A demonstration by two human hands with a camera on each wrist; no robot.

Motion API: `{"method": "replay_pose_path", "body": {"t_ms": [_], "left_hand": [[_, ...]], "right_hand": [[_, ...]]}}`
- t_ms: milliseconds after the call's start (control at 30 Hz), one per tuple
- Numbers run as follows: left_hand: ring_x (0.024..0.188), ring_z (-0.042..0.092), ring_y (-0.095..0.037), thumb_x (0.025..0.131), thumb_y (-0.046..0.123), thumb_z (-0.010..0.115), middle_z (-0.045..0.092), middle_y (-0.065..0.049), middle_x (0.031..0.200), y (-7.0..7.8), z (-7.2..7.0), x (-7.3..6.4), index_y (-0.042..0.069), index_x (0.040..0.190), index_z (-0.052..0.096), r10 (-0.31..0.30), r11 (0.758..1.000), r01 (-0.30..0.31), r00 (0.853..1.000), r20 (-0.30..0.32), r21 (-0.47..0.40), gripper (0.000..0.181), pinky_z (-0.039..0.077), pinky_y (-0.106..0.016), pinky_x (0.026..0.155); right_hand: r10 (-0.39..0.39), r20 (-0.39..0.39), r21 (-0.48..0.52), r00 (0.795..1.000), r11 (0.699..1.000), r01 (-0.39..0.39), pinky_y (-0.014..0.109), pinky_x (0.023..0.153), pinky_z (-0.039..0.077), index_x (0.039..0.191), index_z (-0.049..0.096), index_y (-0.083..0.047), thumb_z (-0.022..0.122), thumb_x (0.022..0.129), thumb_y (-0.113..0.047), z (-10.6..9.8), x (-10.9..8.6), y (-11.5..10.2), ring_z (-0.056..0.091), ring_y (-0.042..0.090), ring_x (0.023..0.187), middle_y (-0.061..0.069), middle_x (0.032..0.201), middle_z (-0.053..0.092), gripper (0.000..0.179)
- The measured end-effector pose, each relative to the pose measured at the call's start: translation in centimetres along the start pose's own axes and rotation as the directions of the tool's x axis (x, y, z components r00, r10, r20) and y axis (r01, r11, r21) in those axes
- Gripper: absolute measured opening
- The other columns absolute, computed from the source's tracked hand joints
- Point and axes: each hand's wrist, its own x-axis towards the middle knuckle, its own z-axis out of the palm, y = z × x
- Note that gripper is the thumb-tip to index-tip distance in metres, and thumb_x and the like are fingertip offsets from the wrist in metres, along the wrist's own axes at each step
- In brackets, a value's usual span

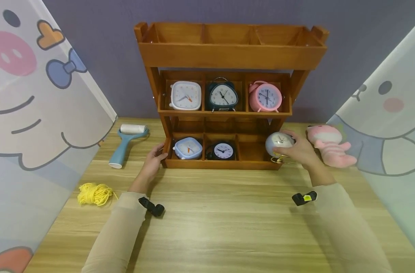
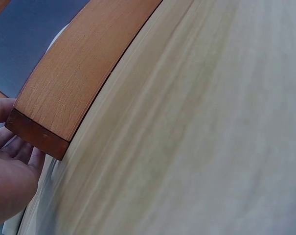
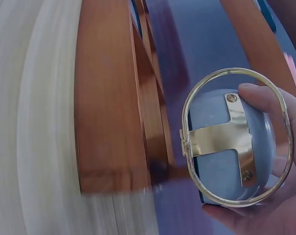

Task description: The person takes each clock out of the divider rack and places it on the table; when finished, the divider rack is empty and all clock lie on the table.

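Right grip (image 1: 300, 151) is closed round a rounded pale-blue alarm clock (image 1: 271, 145), holding it at the right end of the lowest tier of a wooden rack (image 1: 232, 57). Whether the clock touches the wood there, I cannot tell. Its dial faces upward in the head view. From the right wrist, digits press the shell from above and below, while the gold ring stand (image 3: 229, 71) loops around its back, joined to a T-shaped gold bracket (image 3: 216, 139).

Left grip (image 1: 155, 154) is curled on the rack's lower left corner, with the wood between its digits. On that same tier sit a light-blue alarm clock (image 1: 188, 147) and a black alarm clock (image 1: 224, 151); a pink plush toy (image 1: 330, 146) lies on the worktop (image 1: 221, 212) beyond the right hand.

The held clock should be light, with a hard, smooth, curved shell that could slip under a loose hold. Its clear front is probably the fragile part, and the thin ring may swing or bend if used as a handle. Best take it by opposite sides of the shell, off the dial and ring. The rack looks stiff and heavier, sound to hold by its solid ends.
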Motion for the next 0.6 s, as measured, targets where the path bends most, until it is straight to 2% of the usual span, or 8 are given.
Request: {"method": "replay_pose_path", "body": {"t_ms": [167,267,367,467,600], "left_hand": [[0.136,0.028,-0.039,0.098,-0.007,0.044,0.023,-0.026,0.153,1.5,0.5,-0.9,-0.012,0.148,0.022,-0.012,1.0,0.013,1.0,0.015,-0.028,0.056,0.026,-0.046,0.112],[0.136,0.029,-0.038,0.098,-0.007,0.044,0.024,-0.026,0.153,2.0,0.6,-1.3,-0.012,0.148,0.022,-0.017,1.0,0.017,1.0,0.011,-0.01,0.055,0.027,-0.045,0.111],[0.136,0.029,-0.038,0.098,-0.007,0.045,0.024,-0.025,0.153,2.2,0.6,-1.4,-0.012,0.148,0.023,-0.017,1.0,0.017,1.0,0.003,-0.004,0.055,0.027,-0.045,0.111],[0.136,0.029,-0.038,0.098,-0.007,0.045,0.024,-0.025,0.153,2.1,0.6,-1.4,-0.012,0.148,0.023,-0.017,1.0,0.017,1.0,0.006,-0.004,0.055,0.028,-0.045,0.111],[0.136,0.029,-0.038,0.098,-0.006,0.045,0.025,-0.026,0.153,1.9,0.6,-1.3,-0.012,0.149,0.022,-0.016,1.0,0.016,1.0,0.01,-0.009,0.055,0.028,-0.045,0.111]], "right_hand": [[0.031,-0.006,-0.012,0.999,0.999,-0.031,0.032,0.076,0.042,0.15,0.033,0.0,0.08,0.083,-0.025,-1.8,0.1,2.2,0.045,0.039,0.108,0.032,0.139,0.039,0.086],[0.069,0.003,-0.005,0.998,0.998,-0.069,0.025,0.073,0.041,0.152,0.03,-0.001,0.08,0.083,-0.027,-2.7,0.6,3.4,0.042,0.04,0.11,0.033,0.148,0.025,0.088],[0.093,0.022,0.031,0.995,0.995,-0.094,0.018,0.069,0.041,0.153,0.026,-0.001,0.078,0.085,-0.025,-3.1,1.1,4.6,0.04,0.04,0.113,0.029,0.156,0.008,0.089],[0.111,0.039,0.068,0.993,0.991,-0.113,0.015,0.068,0.042,0.154,0.024,-0.001,0.077,0.086,-0.023,-3.1,1.6,5.6,0.04,0.036,0.112,0.026,0.158,0.001,0.089],[0.123,0.058,0.069,0.991,0.99,-0.127,0.02,0.071,0.043,0.154,0.023,-0.001,0.077,0.086,-0.025,-2.9,2.3,6.7,0.042,0.034,0.107,0.033,0.15,0.019,0.089]]}}
